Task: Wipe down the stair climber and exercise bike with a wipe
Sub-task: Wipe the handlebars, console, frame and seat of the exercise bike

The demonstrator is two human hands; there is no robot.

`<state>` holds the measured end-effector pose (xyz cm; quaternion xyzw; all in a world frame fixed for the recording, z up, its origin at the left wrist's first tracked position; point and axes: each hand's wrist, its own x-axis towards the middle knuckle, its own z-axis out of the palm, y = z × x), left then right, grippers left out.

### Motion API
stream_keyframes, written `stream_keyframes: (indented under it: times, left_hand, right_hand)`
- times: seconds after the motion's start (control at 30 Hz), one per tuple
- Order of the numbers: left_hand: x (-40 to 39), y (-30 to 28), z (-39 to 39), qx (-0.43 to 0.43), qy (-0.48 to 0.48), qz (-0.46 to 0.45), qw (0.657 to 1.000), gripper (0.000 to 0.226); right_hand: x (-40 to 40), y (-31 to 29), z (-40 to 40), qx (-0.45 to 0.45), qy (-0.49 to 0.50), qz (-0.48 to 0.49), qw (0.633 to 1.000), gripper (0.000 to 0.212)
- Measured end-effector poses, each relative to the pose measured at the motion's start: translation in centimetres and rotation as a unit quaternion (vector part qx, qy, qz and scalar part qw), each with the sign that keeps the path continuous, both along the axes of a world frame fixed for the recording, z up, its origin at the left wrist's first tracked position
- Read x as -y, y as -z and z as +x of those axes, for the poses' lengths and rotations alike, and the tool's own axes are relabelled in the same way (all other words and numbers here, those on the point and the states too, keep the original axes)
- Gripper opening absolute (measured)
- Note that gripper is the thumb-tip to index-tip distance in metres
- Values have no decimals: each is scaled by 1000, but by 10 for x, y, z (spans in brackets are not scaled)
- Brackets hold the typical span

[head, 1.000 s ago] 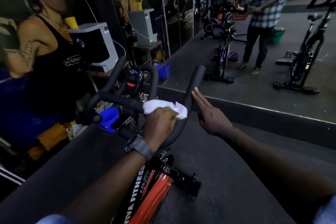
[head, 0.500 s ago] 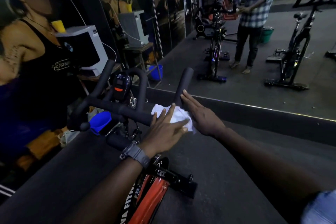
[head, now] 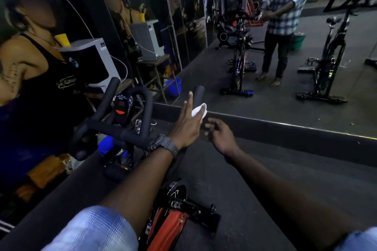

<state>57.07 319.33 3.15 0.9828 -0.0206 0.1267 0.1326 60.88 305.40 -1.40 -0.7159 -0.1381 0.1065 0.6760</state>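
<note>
White wipe point(head: 199, 110) pressed under left hand point(head: 186, 124) against handlebar point(head: 197, 93).

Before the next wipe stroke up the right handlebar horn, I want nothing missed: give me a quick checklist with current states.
1. Wipe in hand: ok, the left hand presses it with straight fingers against the right handlebar horn.
2. Wipe touching the horn: ok.
3. Horn tip above the wipe unobstructed: ok.
4. Right hand out of the wipe's path: ok, it is off the bar, holding nothing.
5. Wipe damp enough: cannot tell.
6. Console wiped: cannot tell.
</note>
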Motion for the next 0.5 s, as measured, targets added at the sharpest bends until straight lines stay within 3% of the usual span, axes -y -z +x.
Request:
stream_keyframes:
  times: [0.07, 0.13, 0.33, 0.5]
  left_hand:
    - [1, -5, 0, 31, 11, -41, 999, 51]
    - [2, -2, -7, 51, 2, -53, 997, 49]
    - [-1, 11, -37, 93, -65, -4, 993, 45]
    - [14, 12, -54, 164, -113, 3, 980, 40]
  right_hand:
    - [-13, 0, -12, -204, -54, 99, 973, 30]
    - [-23, 4, -30, -267, -124, 138, 946, 31]
    - [-24, -4, -35, -337, -148, 235, 900, 33]
    - [-20, -20, -17, -337, -156, 286, 883, 89]
